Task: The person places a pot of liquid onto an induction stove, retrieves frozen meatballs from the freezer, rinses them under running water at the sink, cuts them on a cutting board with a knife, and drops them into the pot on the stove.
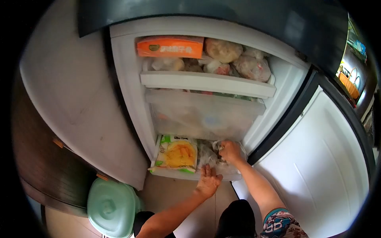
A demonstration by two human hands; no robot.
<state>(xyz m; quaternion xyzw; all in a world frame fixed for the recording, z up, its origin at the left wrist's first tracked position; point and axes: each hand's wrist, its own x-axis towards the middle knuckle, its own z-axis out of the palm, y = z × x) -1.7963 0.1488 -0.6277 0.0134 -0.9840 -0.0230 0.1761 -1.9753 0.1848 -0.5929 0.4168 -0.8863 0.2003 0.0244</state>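
The bottom freezer drawer [174,173] is pulled out, with a green and white food packet [178,154] lying in its left half. Clear plastic bags [207,156] fill the right half; their contents are hard to make out. My left hand [209,182] rests at the drawer's front edge, its fingers stretched out by the bags. Deeper in on the right, my right hand [231,152] has its fingers closed on a plastic bag, partly hidden beneath the hand.
Above sit a translucent closed drawer [206,115] and a shelf [206,83] with an orange box [170,47] and bagged food [224,50]. The opened freezer door [313,166] stands at right. A green lidded bin [111,206] is on the floor at lower left.
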